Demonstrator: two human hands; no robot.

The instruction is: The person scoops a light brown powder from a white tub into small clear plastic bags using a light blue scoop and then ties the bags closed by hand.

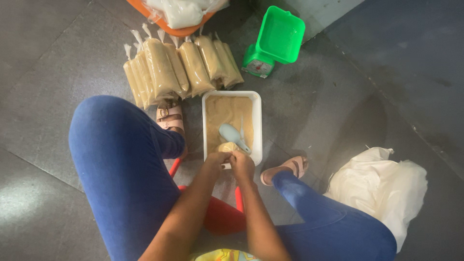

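My left hand (pixel 216 161) and my right hand (pixel 242 166) meet over the near end of a white rectangular tub (pixel 257 121) of tan powder. Both pinch the top of a small clear bag of the powder (pixel 227 147), which rests at the tub's near edge. A pale blue scoop (pixel 231 133) lies in the powder just beyond the bag.
Several filled, tied bags of tan powder (pixel 180 70) lie in a row beyond the tub. A green kitchen scale (pixel 273 41) stands at the back right, an orange basin with plastic bags (pixel 181 17) at the top. A white sack (pixel 382 188) lies right. I sit on a red stool (pixel 223 217).
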